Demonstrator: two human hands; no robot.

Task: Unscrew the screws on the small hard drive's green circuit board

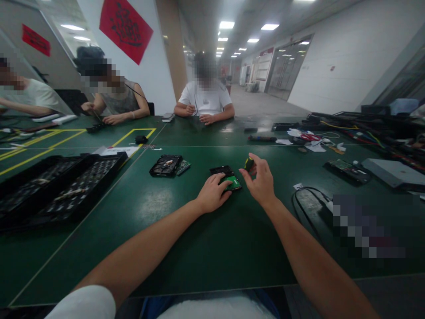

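Note:
A black hard-drive-like device with a green circuit board (235,183) lies on the green table in the middle of the head view. Over its near left side rests my left hand (211,193), fingers apart, with fingertips on the device; part of it is hidden beneath them. Just to the right, my right hand (260,177) is raised above the table. Its thumb and fingers close round a yellow-and-black screwdriver (249,164), of which mainly the handle shows. I cannot make out its shaft or tip. The screwdriver is apart from the device.
Left of the device sit a black drive casing (166,165) and a loose circuit board (183,167). Black trays (63,190) stand at left. At right are a cable (299,189), another drive (347,171), a grey box (393,176) and piled cables. Several people sit across the table.

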